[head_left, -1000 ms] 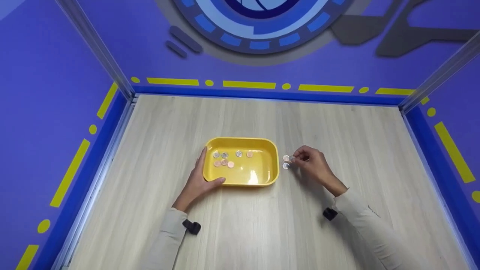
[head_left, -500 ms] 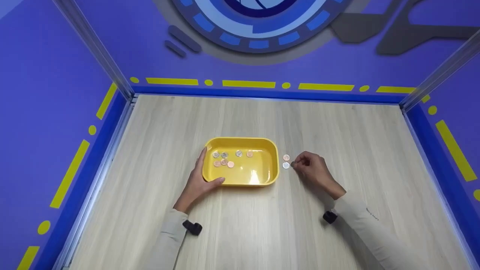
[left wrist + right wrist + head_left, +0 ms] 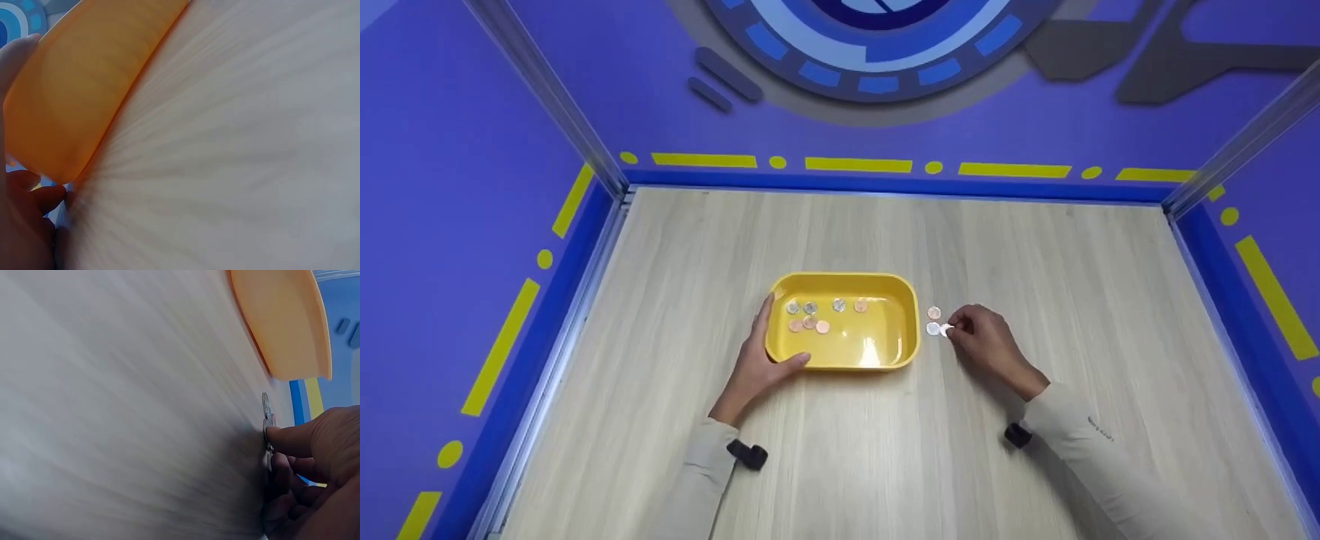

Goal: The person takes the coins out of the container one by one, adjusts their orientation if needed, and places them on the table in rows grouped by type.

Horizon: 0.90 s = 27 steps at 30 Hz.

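In the head view a yellow plastic tray [image 3: 855, 352] lies on the table with several coins inside, silver ones such as the coin [image 3: 839, 305] and copper ones such as the coin [image 3: 823, 327]. My left hand [image 3: 757, 371] grips its left end, thumb over the near rim; the left wrist view shows fingers [image 3: 48, 198] at the tray's lower edge. Right of the tray, my right hand [image 3: 988, 341] pinches a silver coin [image 3: 946, 330] low at the tabletop. Close beside it lie another silver coin [image 3: 933, 328] and a copper coin [image 3: 934, 312].
The wood-patterned table [image 3: 840, 465] is bounded by blue panels [image 3: 840, 142] at the back and both sides. Metal posts [image 3: 562, 112] stand at the corners. Black wrist cameras [image 3: 748, 454] hang from both sleeves.
My right hand has shifted the silver coin slightly nearer, from beside the copper coin to beside the other silver one. Half a second ago that coin looked dark and tilted. The left hand keeps its place.
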Available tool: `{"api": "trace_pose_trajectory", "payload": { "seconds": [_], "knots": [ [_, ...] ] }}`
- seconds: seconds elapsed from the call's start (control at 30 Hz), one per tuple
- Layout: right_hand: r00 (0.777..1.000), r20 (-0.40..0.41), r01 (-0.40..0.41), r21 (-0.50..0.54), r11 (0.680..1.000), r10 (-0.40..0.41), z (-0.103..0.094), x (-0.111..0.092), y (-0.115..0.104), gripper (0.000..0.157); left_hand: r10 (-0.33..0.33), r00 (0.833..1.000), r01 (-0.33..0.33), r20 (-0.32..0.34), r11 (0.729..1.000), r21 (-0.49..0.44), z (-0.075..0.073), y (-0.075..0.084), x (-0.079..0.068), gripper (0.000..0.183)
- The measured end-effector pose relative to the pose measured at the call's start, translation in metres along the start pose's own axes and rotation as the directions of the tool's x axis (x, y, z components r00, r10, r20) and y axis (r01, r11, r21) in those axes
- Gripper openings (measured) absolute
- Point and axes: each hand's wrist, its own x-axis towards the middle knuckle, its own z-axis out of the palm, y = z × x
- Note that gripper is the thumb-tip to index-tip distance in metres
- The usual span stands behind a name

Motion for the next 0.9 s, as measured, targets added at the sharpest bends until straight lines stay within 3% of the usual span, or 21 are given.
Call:
{"api": "trace_pose_trajectory", "payload": {
  "seconds": [0.47,0.63,0.9],
  "knots": [
    [0.999,0.03,0.021,0.01,1.0,-0.021,-0.007,0.005,-0.006,0.006,-0.008,1.0,0.008,-0.002,1.0,-0.008,0.001,0.0,0.0,0.122],
    [1.0,0.019,0.022,0.08,0.997,-0.024,-0.013,0.012,-0.022,0.006,-0.021,1.0,0.021,-0.008,1.0,0.011,0.001,0.0,0.0,0.124],
    [0.99,0.021,0.135,0.105,0.985,-0.138,-0.015,0.025,-0.055,0.004,-0.019,1.0,0.019,-0.011,1.0,0.002,0.002,0.002,0.0,0.122]
  ]
}}
